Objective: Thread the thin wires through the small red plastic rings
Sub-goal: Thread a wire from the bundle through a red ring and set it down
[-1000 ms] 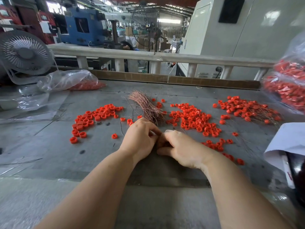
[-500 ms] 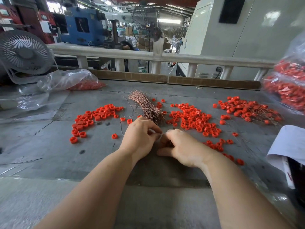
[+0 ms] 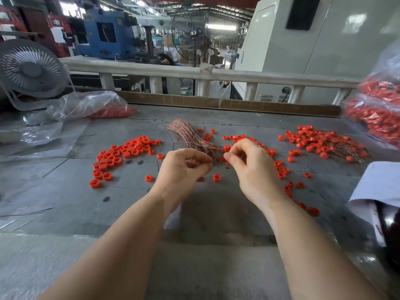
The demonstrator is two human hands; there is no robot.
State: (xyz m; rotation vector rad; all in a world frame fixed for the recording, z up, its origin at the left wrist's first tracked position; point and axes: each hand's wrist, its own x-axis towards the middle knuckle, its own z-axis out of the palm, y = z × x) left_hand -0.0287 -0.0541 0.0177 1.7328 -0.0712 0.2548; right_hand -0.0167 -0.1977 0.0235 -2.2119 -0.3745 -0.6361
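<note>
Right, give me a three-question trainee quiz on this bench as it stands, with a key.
1. True or false: the bundle of thin wires lies on the table just beyond the left hand.
2. Which pile already shows wires sticking out of the rings? A: the left ring pile. B: the far right ring pile.
3. Fill in: the clear bag of red parts at the far left lies in front of a white ____.

Key: 1 true; 2 B; 3 fan.
</note>
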